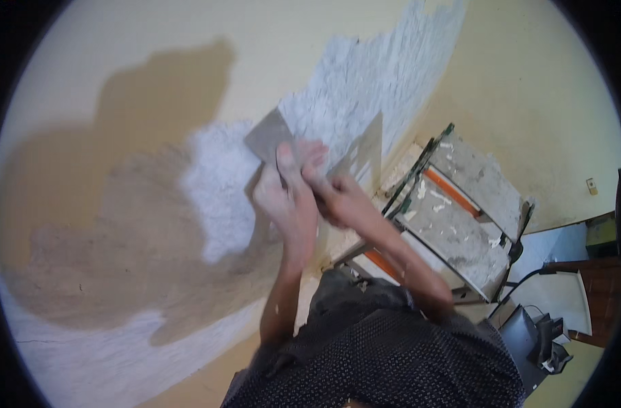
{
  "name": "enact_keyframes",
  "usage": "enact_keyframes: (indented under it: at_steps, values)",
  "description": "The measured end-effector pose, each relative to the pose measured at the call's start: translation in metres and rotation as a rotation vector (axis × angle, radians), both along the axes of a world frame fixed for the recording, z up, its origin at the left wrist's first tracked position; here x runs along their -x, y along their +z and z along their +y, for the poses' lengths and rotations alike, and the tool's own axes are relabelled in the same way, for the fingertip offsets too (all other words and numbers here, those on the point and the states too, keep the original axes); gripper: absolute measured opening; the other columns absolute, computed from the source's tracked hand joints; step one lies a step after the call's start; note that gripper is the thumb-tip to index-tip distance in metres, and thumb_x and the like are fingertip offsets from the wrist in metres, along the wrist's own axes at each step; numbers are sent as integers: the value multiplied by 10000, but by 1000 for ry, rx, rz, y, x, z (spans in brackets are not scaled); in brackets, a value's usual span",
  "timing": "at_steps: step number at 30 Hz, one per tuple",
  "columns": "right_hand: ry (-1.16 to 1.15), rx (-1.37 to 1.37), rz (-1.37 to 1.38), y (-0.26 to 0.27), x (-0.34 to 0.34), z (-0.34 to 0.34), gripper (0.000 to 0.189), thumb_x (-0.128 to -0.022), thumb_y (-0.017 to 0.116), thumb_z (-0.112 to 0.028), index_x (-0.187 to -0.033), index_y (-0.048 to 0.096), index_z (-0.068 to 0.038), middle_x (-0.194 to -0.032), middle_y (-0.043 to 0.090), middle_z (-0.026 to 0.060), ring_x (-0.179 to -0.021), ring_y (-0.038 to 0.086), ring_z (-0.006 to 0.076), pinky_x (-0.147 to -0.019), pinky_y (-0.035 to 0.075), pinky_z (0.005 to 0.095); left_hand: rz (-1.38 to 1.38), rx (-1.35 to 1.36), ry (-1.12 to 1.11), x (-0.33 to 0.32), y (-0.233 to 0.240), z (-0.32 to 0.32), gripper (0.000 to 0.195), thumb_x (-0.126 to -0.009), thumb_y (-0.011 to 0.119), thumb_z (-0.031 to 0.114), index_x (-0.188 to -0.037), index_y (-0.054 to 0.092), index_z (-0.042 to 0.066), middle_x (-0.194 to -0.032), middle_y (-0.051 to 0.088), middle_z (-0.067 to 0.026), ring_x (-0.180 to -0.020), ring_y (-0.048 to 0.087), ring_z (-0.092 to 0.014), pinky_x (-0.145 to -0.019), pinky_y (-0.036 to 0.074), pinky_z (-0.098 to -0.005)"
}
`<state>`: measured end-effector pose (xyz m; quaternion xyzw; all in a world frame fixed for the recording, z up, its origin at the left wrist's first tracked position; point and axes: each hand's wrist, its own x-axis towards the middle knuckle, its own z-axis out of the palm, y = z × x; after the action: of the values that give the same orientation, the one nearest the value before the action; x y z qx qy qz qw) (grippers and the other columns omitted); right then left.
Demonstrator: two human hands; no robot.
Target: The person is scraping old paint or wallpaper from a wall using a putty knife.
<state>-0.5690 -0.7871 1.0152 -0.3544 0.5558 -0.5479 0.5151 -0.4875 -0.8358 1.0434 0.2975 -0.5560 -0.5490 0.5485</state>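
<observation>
My left hand (287, 196) is shut on a putty knife with a wide flat blade (271, 135), its thumb lying along the base of the blade. Close against it on the right, my right hand (336, 199) is bent inward; its fingers are blurred, and whether they also grip the tool's hidden handle is unclear. White dust covers the fingers. Behind the blade stands a yellowish painted wall (269, 46) with a rough, whitish stripped patch (351, 76) running across it. Shadows of my head, arms and the blade fall on the wall.
At the right stands a stepladder or small scaffold with worn, paint-flecked platforms (458, 239) and orange parts (450, 191). Beyond it are a pale chair (555, 296), a dark surface (519, 336) with black objects on it, and a wall outlet (591, 186).
</observation>
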Motion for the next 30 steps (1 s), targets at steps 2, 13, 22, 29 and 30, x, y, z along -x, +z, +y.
enact_keyframes:
  at_steps: [2, 13, 22, 29, 30]
  values:
    - [-31, 7, 32, 9, 3, 6, 639, -929, 497, -545, -509, 539, -65, -446, 427, -14, -420, 404, 70, -394, 295, 256, -98, 72, 16, -3, 3, 5, 482, -1011, 423, 293, -1014, 593, -158, -864, 687, -212, -791, 678, -232, -733, 547, -324]
    - [-72, -41, 130, 15, 10, 5, 652, -931, 488, -547, -474, 492, -83, -435, 410, -19, -394, 385, 67, -376, 269, 257, 59, 42, -49, 11, 7, -3, 465, -1008, 443, 273, -959, 599, -162, -827, 681, -187, -754, 679, -223, -709, 569, -311]
    - [-99, 14, 17, 25, 9, 1, 643, -928, 498, -546, -487, 481, -78, -452, 410, -17, -415, 388, 70, -394, 265, 255, 41, 127, -8, 14, 25, -6, 428, -1007, 441, 241, -925, 612, -142, -795, 688, -166, -703, 673, -202, -685, 551, -296]
    - [-47, 99, 50, 0, 50, -11, 544, -967, 406, -528, -725, 585, -76, -525, 479, -24, -422, 412, 77, -401, 286, 231, -63, 154, -207, 41, 8, -20, 345, -994, 451, 214, -977, 647, -69, -823, 707, -142, -722, 678, -174, -660, 531, -298]
    - [-70, 174, -272, -14, 43, -11, 500, -979, 395, -503, -818, 599, -76, -594, 521, -19, -492, 464, 79, -449, 340, 233, -160, 218, -176, 45, 7, -17, 321, -990, 460, 218, -1015, 644, -44, -816, 701, -135, -705, 671, -179, -638, 516, -315]
